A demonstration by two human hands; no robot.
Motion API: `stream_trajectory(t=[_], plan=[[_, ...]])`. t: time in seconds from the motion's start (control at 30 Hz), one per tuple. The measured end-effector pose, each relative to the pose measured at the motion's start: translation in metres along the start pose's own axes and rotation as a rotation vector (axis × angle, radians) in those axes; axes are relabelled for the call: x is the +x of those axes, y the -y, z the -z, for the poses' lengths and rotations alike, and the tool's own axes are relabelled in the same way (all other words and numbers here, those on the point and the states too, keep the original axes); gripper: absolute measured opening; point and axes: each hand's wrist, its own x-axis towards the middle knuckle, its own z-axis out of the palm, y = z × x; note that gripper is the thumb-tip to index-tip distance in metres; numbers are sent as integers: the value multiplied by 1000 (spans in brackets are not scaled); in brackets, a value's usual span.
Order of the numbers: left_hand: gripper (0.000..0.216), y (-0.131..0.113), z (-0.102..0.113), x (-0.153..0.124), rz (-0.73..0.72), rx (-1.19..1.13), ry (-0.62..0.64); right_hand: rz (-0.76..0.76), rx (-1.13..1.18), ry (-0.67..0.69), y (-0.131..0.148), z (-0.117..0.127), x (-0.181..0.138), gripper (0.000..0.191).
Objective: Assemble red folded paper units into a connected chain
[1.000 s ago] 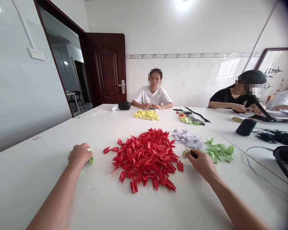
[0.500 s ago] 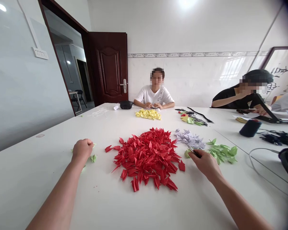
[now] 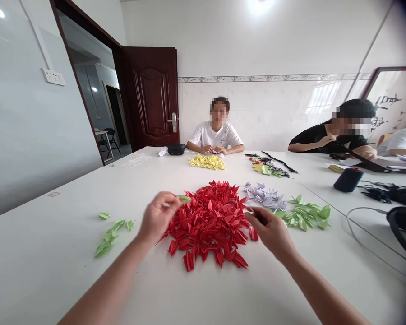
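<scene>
My left hand [image 3: 159,216] pinches a green folded-paper piece [image 3: 185,198] by one end, over the left side of a big heap of red folded-paper pieces [image 3: 211,225]. At the heap's right edge is my right hand [image 3: 270,230], its fingers closed round a slim dark tool with a metal tip [image 3: 260,215]; its exact kind is hard to make out. Several loose green paper pieces [image 3: 110,237] lie left of my left arm. Beyond my right hand are a pile of pale lilac paper pieces [image 3: 265,196] and a pile of green paper pieces [image 3: 306,214].
A person [image 3: 216,135] sits across the white table [image 3: 71,230] behind yellow folded paper [image 3: 207,161]. Another person [image 3: 328,135] sits at far right. Also here are a black case [image 3: 176,149], a dark thread spool [image 3: 348,179], finished paper flowers [image 3: 267,169] and a cable [image 3: 352,234].
My left hand has moved right from the loose green pieces to the red heap, carrying one green piece. My right hand has shifted left with its tool, away from the green pile.
</scene>
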Motion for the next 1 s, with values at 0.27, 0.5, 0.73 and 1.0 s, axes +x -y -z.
stream_trajectory(t=[0.27,0.5,0.73,1.0], plan=[[12,-31,-40,-45,-208,-63,500,203,198,454,40,-23,-40,32],[10,-24,-38,-42,-247,-27,537,309,-12,465,38,-23,-39,21],[11,-26,-37,-41,-210,-13,513,295,24,466,40,-22,-41,19],[21,-33,-41,-48,136,-340,569,277,107,402,43,-26,-45,25]])
